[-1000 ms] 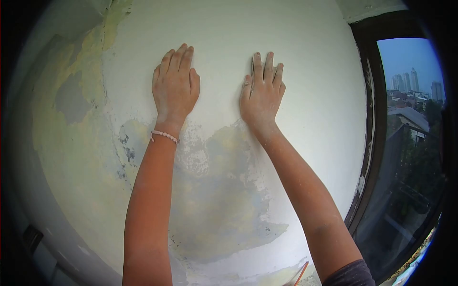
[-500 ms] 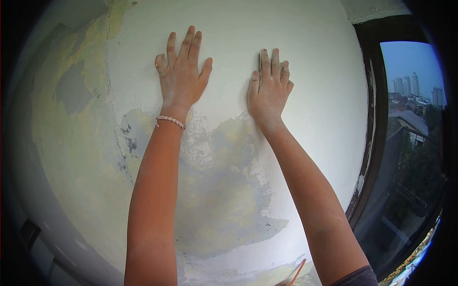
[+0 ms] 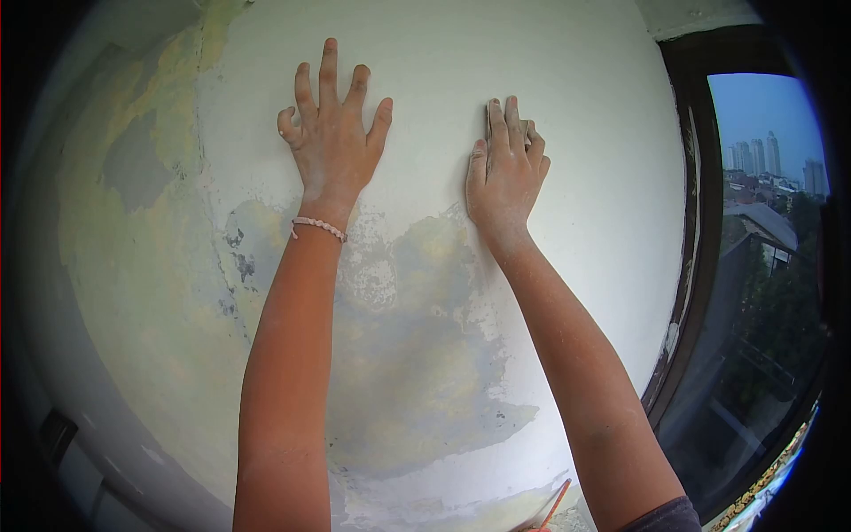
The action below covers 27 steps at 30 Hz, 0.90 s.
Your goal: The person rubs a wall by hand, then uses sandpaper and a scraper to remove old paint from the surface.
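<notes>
My left hand (image 3: 332,146) lies against the pale upper wall (image 3: 425,53) with its fingers spread and nothing in it. A braided bracelet (image 3: 320,228) circles that wrist. To the right, my dusty right hand (image 3: 507,182) presses a flat, dark-edged sanding block (image 3: 529,131) to the same wall. Most of the block is hidden under the palm and fingers; only its edges show. Below both hands is a bare grey-yellow patch (image 3: 408,355) with ragged borders.
At right a dark window frame (image 3: 696,222) borders the wall, with buildings outside. Yellowish, peeling wall (image 3: 133,239) with a vertical crack is on the left. A thin orange stick (image 3: 556,504) shows at the bottom.
My left hand's fingers have spread wider, staying at nearly the same place. My right hand, with the block, has shifted slightly right and down.
</notes>
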Each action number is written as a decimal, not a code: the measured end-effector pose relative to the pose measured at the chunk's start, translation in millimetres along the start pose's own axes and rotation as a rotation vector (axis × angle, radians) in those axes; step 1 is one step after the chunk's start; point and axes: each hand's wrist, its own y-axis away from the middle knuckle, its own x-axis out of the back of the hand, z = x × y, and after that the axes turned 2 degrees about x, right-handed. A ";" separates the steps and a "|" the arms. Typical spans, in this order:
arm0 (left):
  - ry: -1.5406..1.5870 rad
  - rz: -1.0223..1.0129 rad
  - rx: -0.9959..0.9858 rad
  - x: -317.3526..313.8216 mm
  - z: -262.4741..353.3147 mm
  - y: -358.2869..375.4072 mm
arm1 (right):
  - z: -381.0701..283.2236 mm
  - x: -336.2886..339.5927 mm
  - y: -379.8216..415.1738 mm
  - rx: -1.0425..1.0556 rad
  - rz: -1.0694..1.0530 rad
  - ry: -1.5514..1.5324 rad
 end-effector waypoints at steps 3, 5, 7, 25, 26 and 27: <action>0.043 -0.028 0.006 -0.7 -0.9 0.8 | 0.0 0.2 0.6 0.004 0.000 0.004; 0.059 -0.030 0.009 -2.6 -1.6 0.7 | 0.8 -1.4 0.6 0.008 0.007 0.011; 0.048 0.001 0.001 -4.2 -1.8 0.2 | 0.2 -0.4 -0.3 -0.001 -0.043 0.040; 0.036 -0.064 -0.028 -0.5 0.1 33.5 | 39.2 66.6 120.7 0.514 -0.478 -0.197; 0.050 -0.082 -0.042 2.3 1.3 41.3 | 49.4 74.0 143.2 0.485 -0.496 -0.206; 0.063 -0.087 -0.041 5.8 3.7 49.3 | 59.6 79.3 169.8 0.426 -0.482 -0.229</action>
